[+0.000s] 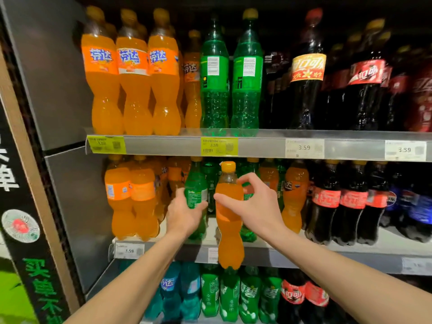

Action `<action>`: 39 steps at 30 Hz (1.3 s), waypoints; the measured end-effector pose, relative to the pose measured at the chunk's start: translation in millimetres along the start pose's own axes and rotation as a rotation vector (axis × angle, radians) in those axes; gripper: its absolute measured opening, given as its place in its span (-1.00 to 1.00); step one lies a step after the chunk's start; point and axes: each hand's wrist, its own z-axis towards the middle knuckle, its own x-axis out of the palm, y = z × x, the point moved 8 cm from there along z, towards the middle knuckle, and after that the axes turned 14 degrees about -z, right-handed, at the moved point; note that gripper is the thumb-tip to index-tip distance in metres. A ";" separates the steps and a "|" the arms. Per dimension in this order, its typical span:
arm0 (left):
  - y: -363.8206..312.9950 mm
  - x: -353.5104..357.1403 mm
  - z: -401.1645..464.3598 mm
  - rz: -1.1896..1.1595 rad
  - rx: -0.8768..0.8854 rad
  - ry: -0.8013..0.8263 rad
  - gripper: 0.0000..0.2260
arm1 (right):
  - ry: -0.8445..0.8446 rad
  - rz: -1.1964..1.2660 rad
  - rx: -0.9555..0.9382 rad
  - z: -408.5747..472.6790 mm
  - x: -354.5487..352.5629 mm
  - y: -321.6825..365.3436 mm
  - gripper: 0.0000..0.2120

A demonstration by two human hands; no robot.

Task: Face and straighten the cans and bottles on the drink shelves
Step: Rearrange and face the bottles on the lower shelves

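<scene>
Middle shelf [385,247]: the right hand [258,204] pinches the neck of an orange soda bottle [229,220] between thumb and curled fingers, holding it upright in front of the shelf edge, its base hanging below the price rail. Just to its left, the left hand [184,212] wraps its fingers round the lower body of a green bottle [196,190], which stands on the shelf with its back label turned outward. Orange bottles [131,197] stand left of the left hand; cola bottles [339,202] stand right of the right hand.
</scene>
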 end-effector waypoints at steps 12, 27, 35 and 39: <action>-6.9 42.6 -4.5 -0.079 -0.063 0.247 -0.38 | -0.039 -0.032 0.011 1.2 -2.2 -1.9 -0.53; 6.6 -66.8 -17.5 -0.136 -0.022 -0.028 -0.84 | -0.068 -0.018 -0.093 4.4 84.9 65.2 -0.41; 32.9 -79.2 -2.0 -0.021 -0.046 -0.042 -0.82 | 0.007 -0.140 -0.141 16.6 139.5 82.9 -0.40; 43.6 -70.8 -1.2 0.056 0.018 0.006 -0.68 | -0.003 -0.056 -0.067 25.5 147.9 68.3 -0.33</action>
